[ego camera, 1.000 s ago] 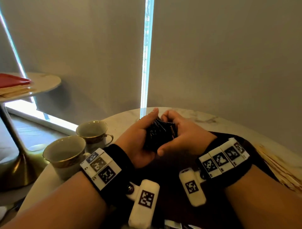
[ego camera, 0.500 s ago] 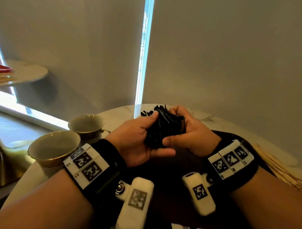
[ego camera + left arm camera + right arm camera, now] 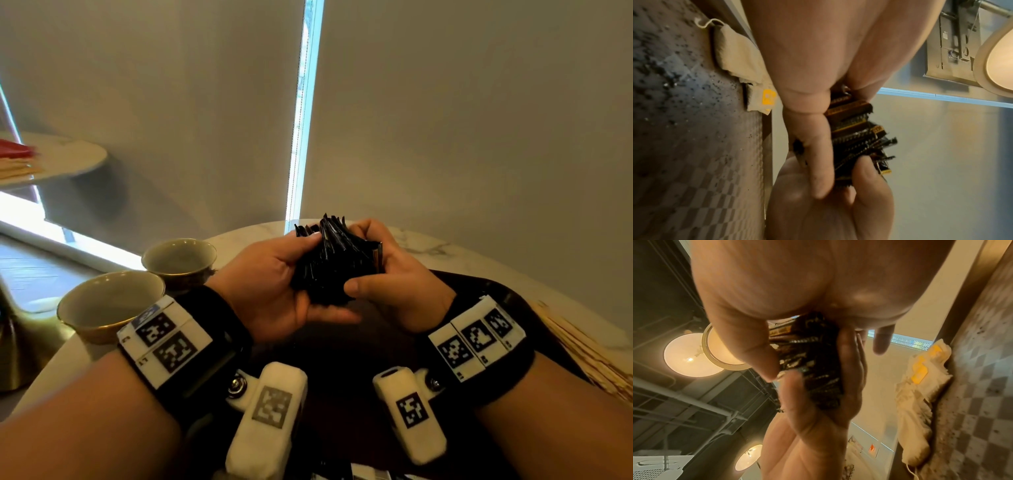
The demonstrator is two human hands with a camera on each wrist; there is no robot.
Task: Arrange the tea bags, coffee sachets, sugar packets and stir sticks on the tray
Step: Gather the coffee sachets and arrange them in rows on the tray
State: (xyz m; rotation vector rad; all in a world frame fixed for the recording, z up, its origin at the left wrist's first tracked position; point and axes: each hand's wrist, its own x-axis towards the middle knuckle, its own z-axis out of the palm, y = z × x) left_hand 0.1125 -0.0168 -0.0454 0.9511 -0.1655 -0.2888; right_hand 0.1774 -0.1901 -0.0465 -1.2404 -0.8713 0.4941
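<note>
Lying beneath both hands, a round marble table is seen, and on it, under the wrists, a dark tray is spread. To the outer side of the left hand, two gold-rimmed cups are set side by side, apart from it. To the outer side of the right hand, well off from it, a fan of pale stir sticks is laid on the table edge. Between the two hands, raised above the tray, a bundle of black coffee sachets is held, its upper edges splayed like a fan. The bundle is clasped from both sides: the left thumb is pressed along its near face with the fingers curled behind, while the right thumb is set against its lower corner and the right fingers are wrapped over its far side. In the wrist views, cream tea bags with yellow tags are seen lying along the tray's rim, just beside the hands and untouched by them.
</note>
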